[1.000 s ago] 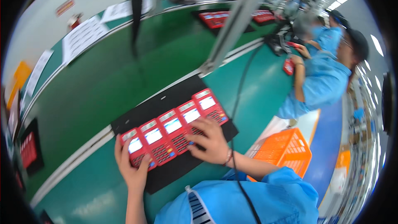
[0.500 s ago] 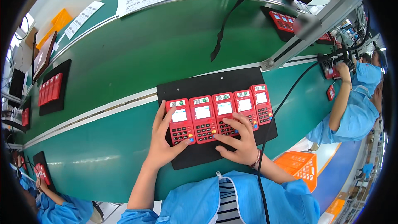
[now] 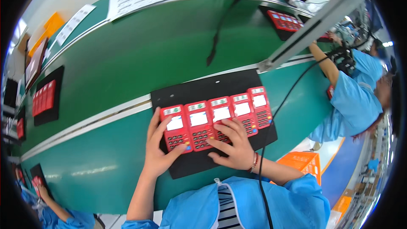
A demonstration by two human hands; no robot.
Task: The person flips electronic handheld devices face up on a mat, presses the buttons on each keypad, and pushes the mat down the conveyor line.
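Five red payment terminals with lit screens stand side by side on a black mat (image 3: 186, 169). My left hand (image 3: 157, 152) grips the leftmost terminal (image 3: 174, 129): its fingers lie along the left edge, and the thumb touches the lower right keys. My right hand (image 3: 237, 148) is open, fingers spread over the keypads of the second terminal (image 3: 198, 121) and the middle terminal (image 3: 221, 112), partly covering the latter. To the right of that hand are the fourth terminal (image 3: 242, 109) and the rightmost terminal (image 3: 259, 101).
A black cable (image 3: 292, 87) hangs across the right side, in front of my right forearm. A metal post (image 3: 313, 25) rises beyond the mat. More red terminals (image 3: 44, 97) lie on a mat at left. An orange crate (image 3: 303, 161) stands below right, near a co-worker (image 3: 356, 93) in blue.
The whole view has shifted slightly. My hands keep nearly the same places on the terminals. The co-worker at right has leaned in, an arm now reaching toward the far terminals behind the post.
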